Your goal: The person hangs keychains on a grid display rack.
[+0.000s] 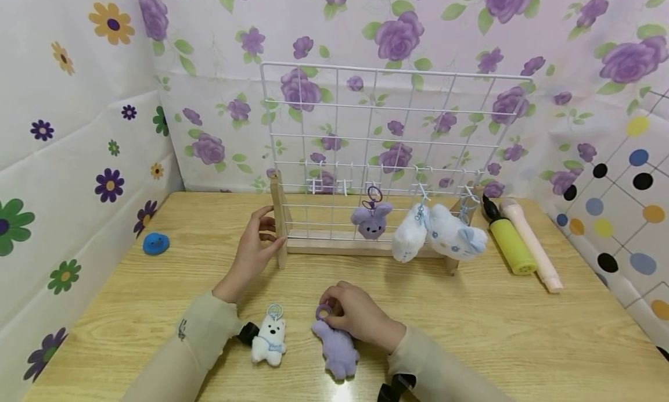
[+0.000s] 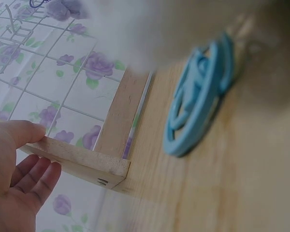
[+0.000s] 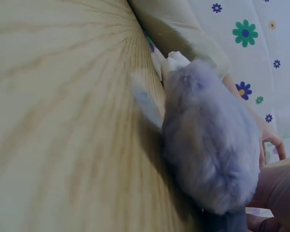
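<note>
Purple plush pair [image 1: 340, 352], three white plushes [image 1: 271, 339]

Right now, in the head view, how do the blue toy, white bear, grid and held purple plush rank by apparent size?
1. Grid
2. Purple plush
3. White bear
4. Blue toy; it sits farther back, which exaggerates its smallness.

My left arm [image 1: 190, 335]: one, beige-sleeved, extended forward, wrist bare past the cuff. My left hand [image 1: 253, 242]: thumb apart from the fingers [image 2: 36, 180], which bend lightly, in a holding pose. My right arm [image 1: 436, 358]: one, likewise beige-sleeved, angled forward and inward. My right hand [image 1: 359, 316]: back uppermost, fingers bent, thumb drawn close to them, pinching.
</note>
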{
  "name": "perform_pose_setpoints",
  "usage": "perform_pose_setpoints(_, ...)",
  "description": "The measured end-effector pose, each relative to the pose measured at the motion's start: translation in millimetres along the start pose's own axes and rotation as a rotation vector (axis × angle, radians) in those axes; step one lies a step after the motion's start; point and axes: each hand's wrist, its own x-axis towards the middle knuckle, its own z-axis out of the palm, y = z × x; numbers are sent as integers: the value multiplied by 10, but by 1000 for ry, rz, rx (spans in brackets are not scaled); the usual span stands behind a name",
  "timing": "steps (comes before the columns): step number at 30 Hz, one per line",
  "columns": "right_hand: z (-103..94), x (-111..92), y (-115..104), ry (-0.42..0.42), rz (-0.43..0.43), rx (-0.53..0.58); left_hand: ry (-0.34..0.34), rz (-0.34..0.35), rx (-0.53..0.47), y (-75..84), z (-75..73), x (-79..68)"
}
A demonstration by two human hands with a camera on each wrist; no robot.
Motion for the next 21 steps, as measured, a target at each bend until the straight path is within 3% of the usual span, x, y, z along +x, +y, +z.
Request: perform_pose_setpoints(21,-25,-55,51,61,-25,107,14,14,4,2,16,-5)
